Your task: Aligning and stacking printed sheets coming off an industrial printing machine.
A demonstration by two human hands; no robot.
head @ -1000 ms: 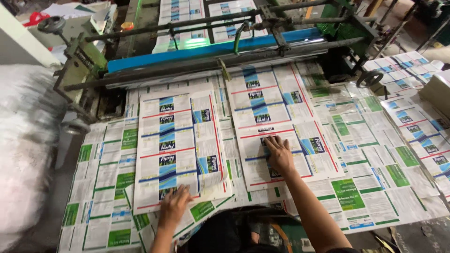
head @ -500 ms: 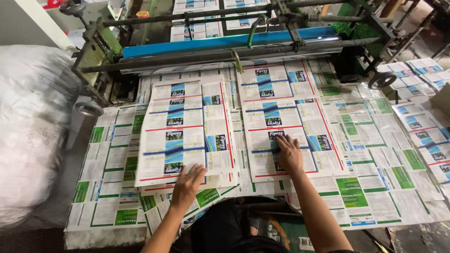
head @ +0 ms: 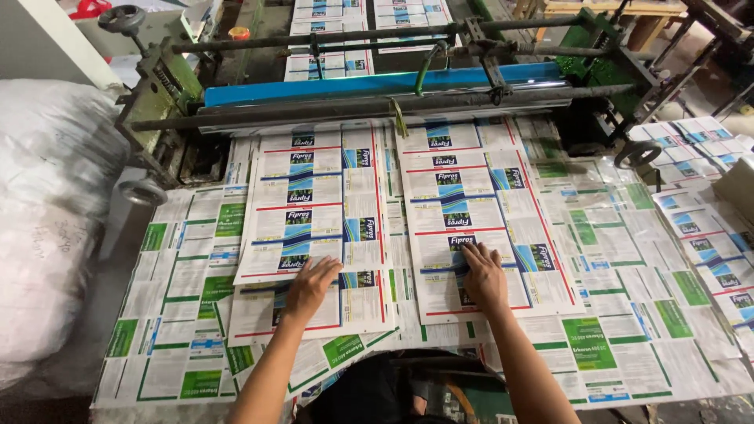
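Two stacks of printed label sheets with blue, red and white panels lie side by side below a machine's rollers. My left hand (head: 310,286) rests flat, fingers apart, on the near end of the left stack (head: 318,196). My right hand (head: 483,275) presses flat on the near end of the right stack (head: 471,204). Neither hand grips anything. Both stacks lie on a table (head: 613,353) covered with green and white printed sheets.
A machine with a blue bar (head: 385,82) and dark metal rollers (head: 353,106) crosses the far side. A large white plastic sack (head: 47,212) stands at the left. More blue label sheets (head: 707,196) lie at the right edge. A handwheel (head: 638,153) sits right of the rollers.
Both hands have slid forward along the stacks away from me. The camera has tilted down and nearer, so the machine now sits higher in view.
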